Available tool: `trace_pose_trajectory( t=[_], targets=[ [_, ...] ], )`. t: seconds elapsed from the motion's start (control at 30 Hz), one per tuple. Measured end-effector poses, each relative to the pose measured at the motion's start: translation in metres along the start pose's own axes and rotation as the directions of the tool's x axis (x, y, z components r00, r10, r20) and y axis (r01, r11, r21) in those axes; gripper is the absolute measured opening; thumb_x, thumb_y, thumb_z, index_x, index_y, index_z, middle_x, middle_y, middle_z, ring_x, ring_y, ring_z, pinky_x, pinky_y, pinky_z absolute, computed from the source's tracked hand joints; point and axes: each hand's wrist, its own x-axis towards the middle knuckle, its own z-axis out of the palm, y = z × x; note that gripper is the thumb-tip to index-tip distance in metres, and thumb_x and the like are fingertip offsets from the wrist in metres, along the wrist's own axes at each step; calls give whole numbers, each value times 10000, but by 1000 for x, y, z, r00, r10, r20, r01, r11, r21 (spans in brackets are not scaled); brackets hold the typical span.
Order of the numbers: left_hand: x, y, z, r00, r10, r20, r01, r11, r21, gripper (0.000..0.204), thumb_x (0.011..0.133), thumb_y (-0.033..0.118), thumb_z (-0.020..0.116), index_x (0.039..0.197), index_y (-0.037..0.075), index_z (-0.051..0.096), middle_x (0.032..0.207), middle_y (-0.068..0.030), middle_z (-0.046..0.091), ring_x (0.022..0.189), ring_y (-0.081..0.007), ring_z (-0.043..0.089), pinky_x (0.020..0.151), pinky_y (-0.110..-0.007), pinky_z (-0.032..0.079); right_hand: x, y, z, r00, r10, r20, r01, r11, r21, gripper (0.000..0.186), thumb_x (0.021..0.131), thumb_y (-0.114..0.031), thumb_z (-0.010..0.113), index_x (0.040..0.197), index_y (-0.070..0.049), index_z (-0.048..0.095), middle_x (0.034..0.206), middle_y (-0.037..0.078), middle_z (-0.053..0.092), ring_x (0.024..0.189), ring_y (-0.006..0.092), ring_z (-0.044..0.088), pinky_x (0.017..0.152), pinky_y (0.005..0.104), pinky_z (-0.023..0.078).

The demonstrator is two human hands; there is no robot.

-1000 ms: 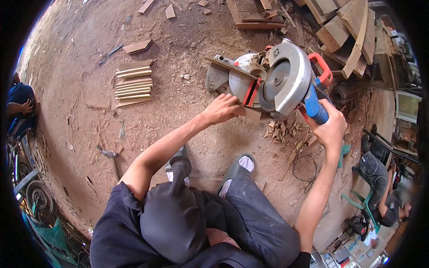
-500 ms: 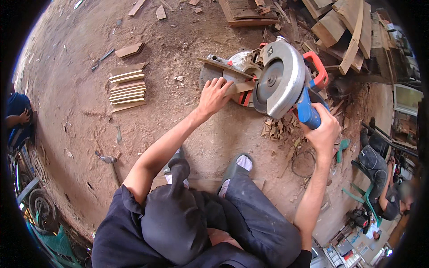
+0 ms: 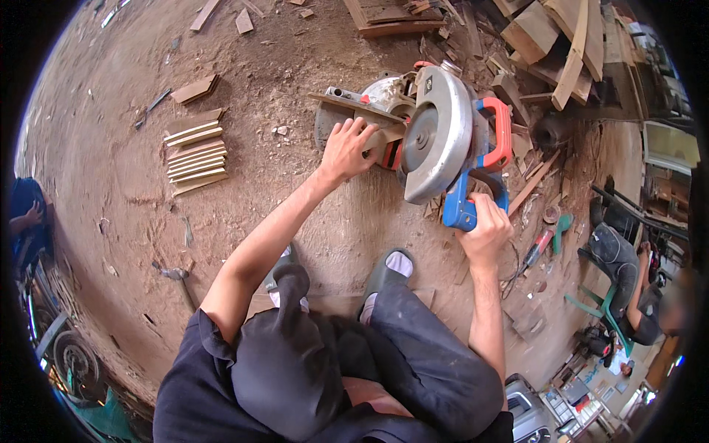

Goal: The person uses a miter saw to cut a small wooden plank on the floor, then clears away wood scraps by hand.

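Observation:
A miter saw (image 3: 442,133) with a grey blade guard, a blue handle and a red carrying handle stands on the dirt ahead of me. My right hand (image 3: 486,225) is wrapped round its blue handle. My left hand (image 3: 347,151) lies over a short wooden piece (image 3: 393,133) at the saw's fence (image 3: 354,105), fingers bent and gripping it. The hand covers part of the wood. The lower edge of the blade and its contact with the wood are hidden by the guard.
Left of the saw lies a row of thin wooden slats (image 3: 196,155). A hammer (image 3: 174,273) rests nearer me. A wood pile (image 3: 550,44) fills the far right, and a red-and-grey power tool (image 3: 539,247) lies at right. People sit at both sides, one by a green chair (image 3: 602,310).
The saw's handle and my right hand have moved left and nearer to me, and the saw head has swung with them. My left hand stays on the wood. The view has shifted slightly.

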Motion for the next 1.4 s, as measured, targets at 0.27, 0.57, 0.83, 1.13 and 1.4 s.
trace_pose_trajectory(
  t=[0.27, 0.57, 0.83, 1.13, 1.4],
  targets=[
    [0, -1, 8, 1000, 21, -18, -20, 998, 56, 466, 780, 265, 752, 1191, 105, 600, 1125, -110, 557, 1041, -301, 560, 858, -444, 449, -10, -2, 15, 996, -56, -62, 53, 998, -44, 192, 807, -75, 611, 993, -62, 654, 856, 83, 666, 787, 307, 674, 675, 413, 492],
    [3, 4, 5, 1000, 10, 13, -10, 999, 46, 413, 771, 245, 758, 1118, 84, 602, 1111, -109, 562, 1031, -301, 565, 838, -442, 447, -11, -2, 17, 995, -66, -74, 61, 996, -59, 194, 821, -86, 616, 1008, -61, 661, 863, 80, 671, 776, 294, 666, 681, 403, 492],
    [4, -2, 5, 998, 67, -10, -66, 998, 16, 411, 749, 245, 775, 1100, 105, 614, 1077, -87, 565, 1013, -294, 570, 827, -429, 435, -9, -7, 14, 996, -65, -63, 63, 997, -43, 185, 817, -69, 607, 993, -53, 664, 859, 77, 669, 767, 288, 661, 674, 401, 489],
    [8, -6, 9, 998, 63, -13, -63, 997, 36, 374, 764, 253, 777, 1080, 98, 650, 1087, -80, 586, 1008, -284, 577, 824, -420, 437, -12, -1, 19, 996, -55, -66, 53, 998, -34, 184, 828, -75, 599, 996, -53, 670, 863, 84, 674, 775, 292, 667, 677, 407, 499],
    [7, -10, 11, 996, 75, -40, -74, 997, 6, 370, 777, 262, 785, 1075, 84, 658, 1076, -71, 588, 996, -275, 579, 824, -416, 435, -12, -1, 18, 998, -51, -39, 49, 998, -47, 187, 812, -109, 643, 989, -55, 672, 874, 84, 684, 783, 281, 677, 682, 401, 506]
  ],
)
